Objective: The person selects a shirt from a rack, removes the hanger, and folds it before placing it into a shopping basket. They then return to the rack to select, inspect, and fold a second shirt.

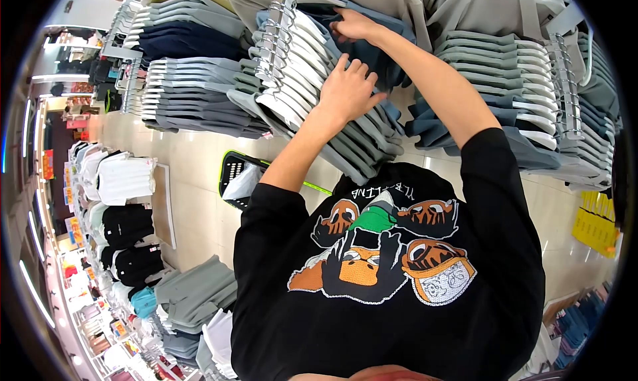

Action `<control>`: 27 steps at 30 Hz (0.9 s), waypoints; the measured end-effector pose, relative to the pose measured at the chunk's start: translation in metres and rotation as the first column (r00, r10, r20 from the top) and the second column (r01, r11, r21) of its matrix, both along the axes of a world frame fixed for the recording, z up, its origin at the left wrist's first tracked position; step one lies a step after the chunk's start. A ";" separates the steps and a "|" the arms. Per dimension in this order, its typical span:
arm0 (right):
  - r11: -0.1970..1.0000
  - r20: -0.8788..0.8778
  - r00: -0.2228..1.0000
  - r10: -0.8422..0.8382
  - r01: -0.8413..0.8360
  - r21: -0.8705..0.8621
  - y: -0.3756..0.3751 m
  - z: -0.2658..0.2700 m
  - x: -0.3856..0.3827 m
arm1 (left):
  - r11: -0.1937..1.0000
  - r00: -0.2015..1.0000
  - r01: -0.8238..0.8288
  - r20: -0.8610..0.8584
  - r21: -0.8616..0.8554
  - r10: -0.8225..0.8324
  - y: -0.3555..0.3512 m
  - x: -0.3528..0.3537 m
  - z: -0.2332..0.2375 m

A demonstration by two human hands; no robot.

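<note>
Well, nearest the camera, low in the frame, the person's black printed shirt [385, 294] fills the view, and both bare forearms reach up from it. Left of centre a black basket [239, 178] sits on the pale floor [193, 175], where there is the most open room. Above centre, the left hand [351, 88] lies open and flat, fingers spread, pressing on a tight row of hung white shirts [296, 82] and grey shirts [359, 145]. Just beyond it, at top centre, the right hand [355, 25] curls closed on a dark blue shirt [372, 52] wedged between its neighbours. That shirt looks light, soft and limp, likely to sag or slip off its hanger, so the shoulder seam or the hanger neck seems the surest hold. The metal hooks [276, 35] crowd together at upper centre and could snag cloth or knuckles. Farther off, another packed rack [525, 68] closes the upper right, and folded stacks [193, 291] sit at lower left
</note>
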State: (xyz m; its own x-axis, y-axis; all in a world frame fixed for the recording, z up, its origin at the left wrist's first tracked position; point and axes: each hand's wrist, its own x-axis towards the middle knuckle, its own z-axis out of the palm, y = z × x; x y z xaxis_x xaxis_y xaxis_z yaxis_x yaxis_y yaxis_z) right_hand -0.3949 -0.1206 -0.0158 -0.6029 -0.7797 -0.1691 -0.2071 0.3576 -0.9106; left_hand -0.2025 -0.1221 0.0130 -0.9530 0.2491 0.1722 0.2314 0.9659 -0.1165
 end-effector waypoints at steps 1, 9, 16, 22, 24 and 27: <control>1.000 -0.001 1.000 0.000 0.000 -0.002 -0.004 0.001 0.001 | 1.000 1.000 -0.002 0.001 0.010 0.001 0.000 0.002 0.000; 0.962 -0.369 0.888 -0.273 0.246 -0.121 -0.025 -0.042 -0.014 | 0.999 1.000 -0.016 0.006 0.049 0.015 0.002 0.006 0.002; 0.981 -0.096 0.988 -0.124 0.108 -0.159 -0.004 -0.026 -0.003 | 0.998 0.999 0.020 -0.049 0.062 -0.017 0.000 0.005 0.000; 0.957 0.087 0.996 0.000 0.025 -0.290 0.048 0.013 0.052 | 0.998 0.999 0.023 -0.047 0.065 -0.020 0.003 0.008 0.000; 0.978 0.091 0.993 0.068 -0.048 -0.204 0.063 0.024 0.054 | 0.999 0.998 0.020 -0.066 0.035 -0.017 0.006 0.015 0.004; 0.976 -0.097 0.989 0.109 -0.125 -0.177 0.067 0.003 0.036 | 0.999 0.992 0.040 -0.118 0.036 -0.036 0.007 0.020 0.003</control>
